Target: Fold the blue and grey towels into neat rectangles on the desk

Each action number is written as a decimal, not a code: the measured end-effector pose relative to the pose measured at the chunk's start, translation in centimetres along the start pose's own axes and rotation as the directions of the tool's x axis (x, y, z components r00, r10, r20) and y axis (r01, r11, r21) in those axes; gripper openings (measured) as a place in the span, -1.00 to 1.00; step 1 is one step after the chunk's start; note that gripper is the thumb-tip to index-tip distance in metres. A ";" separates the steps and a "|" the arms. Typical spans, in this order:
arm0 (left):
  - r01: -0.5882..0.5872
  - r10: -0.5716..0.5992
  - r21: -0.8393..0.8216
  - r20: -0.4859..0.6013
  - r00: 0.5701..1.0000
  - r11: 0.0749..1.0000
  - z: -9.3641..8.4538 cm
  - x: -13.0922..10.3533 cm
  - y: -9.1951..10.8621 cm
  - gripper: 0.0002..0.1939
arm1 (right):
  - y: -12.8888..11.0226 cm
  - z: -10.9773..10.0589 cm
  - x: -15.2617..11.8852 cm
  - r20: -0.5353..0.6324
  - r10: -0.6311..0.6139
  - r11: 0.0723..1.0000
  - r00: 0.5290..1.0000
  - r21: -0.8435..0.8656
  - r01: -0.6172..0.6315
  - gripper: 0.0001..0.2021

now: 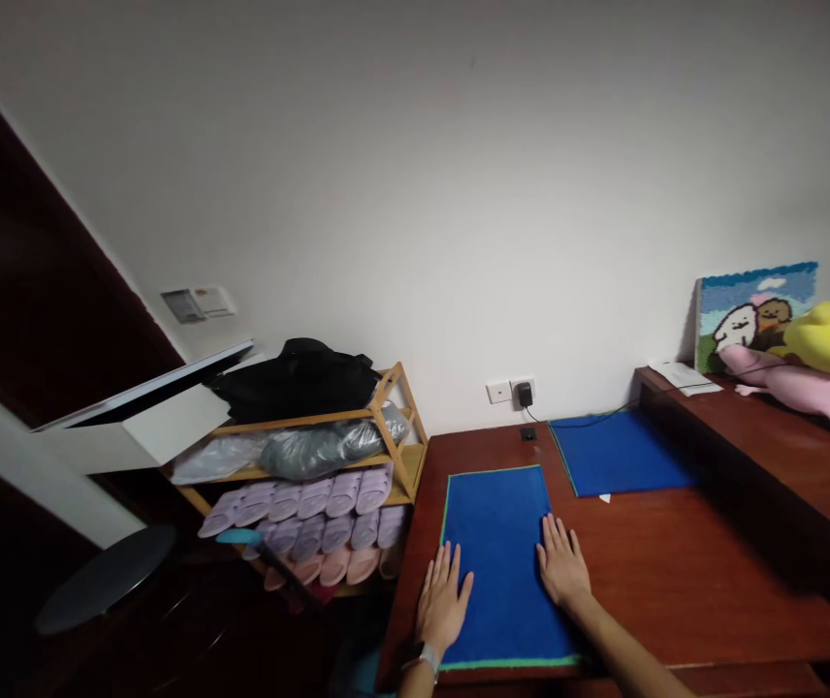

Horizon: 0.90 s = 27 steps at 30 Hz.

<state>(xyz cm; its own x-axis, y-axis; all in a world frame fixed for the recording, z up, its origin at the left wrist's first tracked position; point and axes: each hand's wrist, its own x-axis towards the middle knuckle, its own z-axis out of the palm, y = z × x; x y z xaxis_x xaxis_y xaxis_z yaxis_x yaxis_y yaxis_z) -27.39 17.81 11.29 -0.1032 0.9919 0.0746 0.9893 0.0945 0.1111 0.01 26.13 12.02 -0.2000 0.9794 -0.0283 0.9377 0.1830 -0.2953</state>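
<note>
A blue cloth (498,562) with green edging lies spread flat on the reddish-brown table (648,572). My left hand (442,601), with a watch at the wrist, rests flat on the cloth's left edge, fingers apart. On the cloth's right edge lies my right hand (562,562), palm down with its fingers spread. Neither hand grips anything. A second blue cloth (619,454) lies flat farther back on the right, apart from both hands.
Behind the table, a black charger (525,394) sits in a wall socket, its cable running right. A wooden rack (404,465) of slippers stands left. Plush toys (797,383) and a picture (756,305) are on the raised right surface. A round stool (106,579) is lower left.
</note>
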 end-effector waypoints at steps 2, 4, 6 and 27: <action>-0.011 0.011 0.006 -0.021 1.000 1.000 0.1 0.1 0.2 -0.27 | 0.2 0.6 -1.7 -0.016 -0.010 1.000 1.000 0.011 0.010 -0.33; -0.019 0.020 0.022 -0.030 0.999 1.000 0.1 0.3 0.1 -0.28 | 0.4 1.1 -3.3 -0.004 -0.008 1.000 1.000 0.017 0.008 -0.33; -0.023 0.023 0.047 -0.018 1.000 0.999 -0.1 0.4 0.0 -0.29 | 0.4 1.3 -4.3 0.012 -0.002 1.000 1.000 0.020 0.002 -0.34; 0.005 -0.006 0.040 0.031 1.000 0.999 -0.5 -5.1 2.3 -0.29 | 0.1 0.6 -4.4 -0.013 0.002 0.999 1.000 0.043 -0.001 -0.35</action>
<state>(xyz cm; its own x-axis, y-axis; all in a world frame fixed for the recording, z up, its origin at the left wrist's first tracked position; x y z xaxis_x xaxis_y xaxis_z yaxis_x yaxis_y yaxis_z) -24.62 12.96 11.66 -0.1059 0.9934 0.0434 0.9921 0.1026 0.0721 0.80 21.75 11.54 -0.1949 0.9807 -0.0166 0.9249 0.1781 -0.3359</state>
